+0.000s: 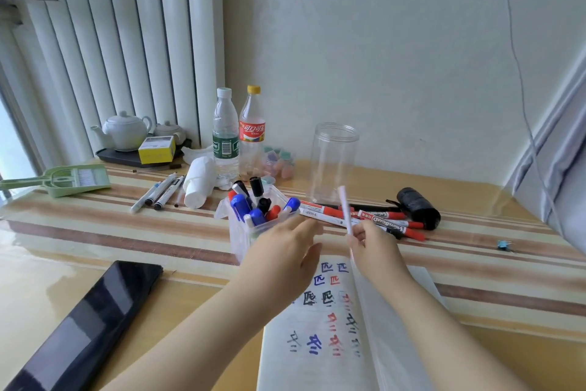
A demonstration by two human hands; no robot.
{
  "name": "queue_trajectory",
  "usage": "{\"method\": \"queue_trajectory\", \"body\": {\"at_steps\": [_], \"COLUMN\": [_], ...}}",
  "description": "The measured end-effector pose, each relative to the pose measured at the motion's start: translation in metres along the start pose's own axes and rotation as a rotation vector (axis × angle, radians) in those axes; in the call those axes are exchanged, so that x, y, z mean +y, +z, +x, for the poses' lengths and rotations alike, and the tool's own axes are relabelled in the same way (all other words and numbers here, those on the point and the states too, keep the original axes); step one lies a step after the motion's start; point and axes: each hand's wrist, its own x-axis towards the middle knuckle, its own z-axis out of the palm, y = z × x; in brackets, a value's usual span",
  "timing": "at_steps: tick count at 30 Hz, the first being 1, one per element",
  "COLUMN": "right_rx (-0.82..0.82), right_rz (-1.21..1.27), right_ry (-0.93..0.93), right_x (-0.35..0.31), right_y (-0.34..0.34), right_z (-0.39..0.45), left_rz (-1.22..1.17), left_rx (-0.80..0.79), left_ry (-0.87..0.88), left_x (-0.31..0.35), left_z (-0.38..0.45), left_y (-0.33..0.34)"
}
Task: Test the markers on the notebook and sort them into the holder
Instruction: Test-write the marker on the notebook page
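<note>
A clear plastic holder (236, 233) stands mid-table with several blue, red and black capped markers (253, 208) upright in it. My left hand (282, 251) reaches toward its near right side, fingers relaxed, holding nothing. My right hand (372, 246) pinches a blurred white marker (345, 210) that points up and away. Behind it lie several red whiteboard markers (364, 216) on the table. The open notebook (320, 355) lies under my forearms, covered with blue, red and black test marks.
A tall clear jar (333, 162) stands behind the loose markers, with a black roll (418, 207) to its right. Two bottles (237, 134), a white roll (198, 183), several pens (158, 194), a green dustpan (63, 180) and a teapot tray sit at the back left. A dark tablet (85, 324) lies near left.
</note>
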Motion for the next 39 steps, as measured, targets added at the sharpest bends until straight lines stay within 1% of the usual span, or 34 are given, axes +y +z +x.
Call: {"method": "queue_trajectory", "body": {"at_steps": [2, 4, 6, 8, 9, 10, 11, 13, 14, 16, 17, 18, 19, 22, 24, 25, 26, 27, 28, 29, 30, 32, 34, 37, 39], "right_rx": [-0.030, -0.098, -0.146, -0.176, -0.196, -0.226, -0.269, -0.340, -0.307, -0.144, -0.115, -0.139, -0.189, -0.332, -0.368, -0.344, -0.252, -0.282, -0.241, -0.266, -0.300, -0.444, -0.409, -0.420, -0.415], "right_rz": [0.409, 0.730, 0.941, 1.054, 1.057, 1.007, 0.898, 0.563, 0.373, 0.031, -0.091, -0.173, -0.236, -0.462, -0.458, -0.466, -0.520, -0.506, -0.538, -0.536, -0.475, -0.334, -0.157, 0.119, 0.388], "right_ry": [0.151, 0.250, 0.303, 0.348, 0.360, 0.366, 0.358, 0.271, 0.169, -0.145, -0.290, -0.415, -0.496, -0.533, -0.501, -0.510, -0.574, -0.556, -0.551, -0.547, -0.549, -0.380, -0.260, -0.143, -0.087], "right_x": [-0.010, -0.018, -0.026, -0.030, -0.030, -0.030, -0.030, -0.028, -0.028, -0.026, -0.027, -0.027, -0.028, -0.030, -0.031, -0.031, -0.028, -0.030, -0.034, -0.036, -0.036, -0.036, -0.037, -0.041, -0.045], "right_y": [-0.008, -0.014, -0.018, -0.022, -0.023, -0.025, -0.027, -0.030, -0.032, -0.033, -0.031, -0.026, -0.019, -0.008, -0.006, -0.006, -0.004, -0.006, -0.009, -0.007, -0.004, -0.008, -0.014, -0.024, -0.026], "right_z": [-0.014, -0.032, -0.052, -0.066, -0.072, -0.078, -0.084, -0.097, -0.103, -0.109, -0.110, -0.109, -0.110, -0.115, -0.122, -0.124, -0.123, -0.123, -0.125, -0.125, -0.127, -0.127, -0.120, -0.110, -0.102], "left_rz": [-0.016, -0.010, -0.017, -0.019, -0.011, 0.004, 0.023, 0.040, 0.034, 0.003, -0.017, -0.040, -0.057, -0.116, -0.151, -0.165, -0.168, -0.172, -0.179, -0.184, -0.183, -0.126, -0.108, -0.146, -0.149], "left_rx": [-0.060, -0.119, -0.149, -0.190, -0.213, -0.235, -0.256, -0.282, -0.297, -0.340, -0.368, -0.387, -0.393, -0.385, -0.402, -0.395, -0.386, -0.388, -0.402, -0.420, -0.410, -0.353, -0.305, -0.221, -0.175], "left_ry": [-0.078, -0.118, -0.124, -0.111, -0.103, -0.095, -0.089, -0.088, -0.090, -0.081, -0.068, -0.051, -0.029, 0.032, 0.033, 0.035, 0.035, 0.028, 0.020, 0.014, 0.015, 0.022, -0.026, -0.089, -0.123], "left_x": [0.000, 0.001, 0.001, 0.001, 0.000, 0.000, -0.001, -0.005, -0.008, -0.013, -0.015, -0.015, -0.015, -0.019, -0.024, -0.027, -0.030, -0.031, -0.031, -0.030, -0.030, -0.030, -0.033, -0.041, -0.047], "left_z": [-0.001, -0.005, -0.010, -0.016, -0.020, -0.024, -0.028, -0.036, -0.040, -0.049, -0.053, -0.058, -0.062, -0.075, -0.084, -0.088, -0.091, -0.093, -0.093, -0.093, -0.092, -0.088, -0.085, -0.080, -0.077], "left_y": [0.013, 0.024, 0.031, 0.034, 0.035, 0.036, 0.036, 0.034, 0.033, 0.031, 0.030, 0.030, 0.029, 0.027, 0.025, 0.023, 0.021, 0.018, 0.013, 0.009, 0.006, 0.002, -0.001, -0.003, -0.005]}}
